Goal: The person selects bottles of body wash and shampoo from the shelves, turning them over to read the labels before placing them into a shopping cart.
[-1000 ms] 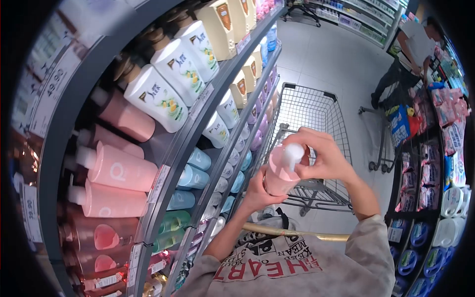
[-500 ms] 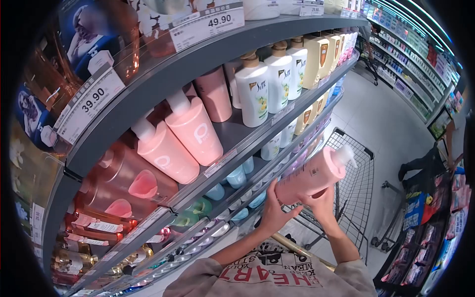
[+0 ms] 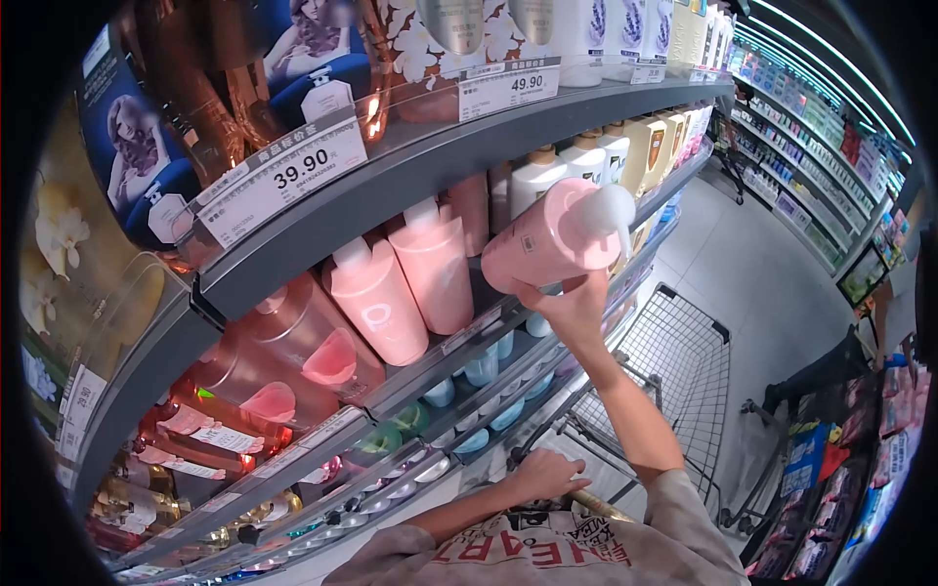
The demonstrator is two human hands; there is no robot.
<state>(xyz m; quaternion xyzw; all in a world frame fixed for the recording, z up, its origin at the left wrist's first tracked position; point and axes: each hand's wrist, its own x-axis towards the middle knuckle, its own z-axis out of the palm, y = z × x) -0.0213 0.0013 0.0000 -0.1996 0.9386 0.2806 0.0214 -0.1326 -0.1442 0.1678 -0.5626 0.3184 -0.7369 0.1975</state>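
A pink pump bottle (image 3: pixel 537 239) with a white pump head is in my right hand (image 3: pixel 575 311), tilted at the edge of the shelf. My fingers wrap its lower side. Beside it on the shelf stand two pink pump bottles (image 3: pixel 379 305) of similar look, with white pumps. Behind it are white pump bottles (image 3: pixel 539 179), partly covered. My left hand (image 3: pixel 549 476) is low in front of my shirt, holding nothing, its fingers loosely apart near the cart handle.
A wire shopping cart (image 3: pixel 674 366) stands to the right of the shelf. Price tags (image 3: pixel 283 176) line the shelf edge (image 3: pixel 430 146) above. Lower shelves hold green and blue containers (image 3: pixel 405 422). Packaged goods (image 3: pixel 840 498) are at the right, and a person's dark-clothed leg (image 3: pixel 816 376) shows there.
My right hand has carried the pink pump bottle up and left to the shelf. My left hand has let go of it and dropped toward my body. The view has shifted.
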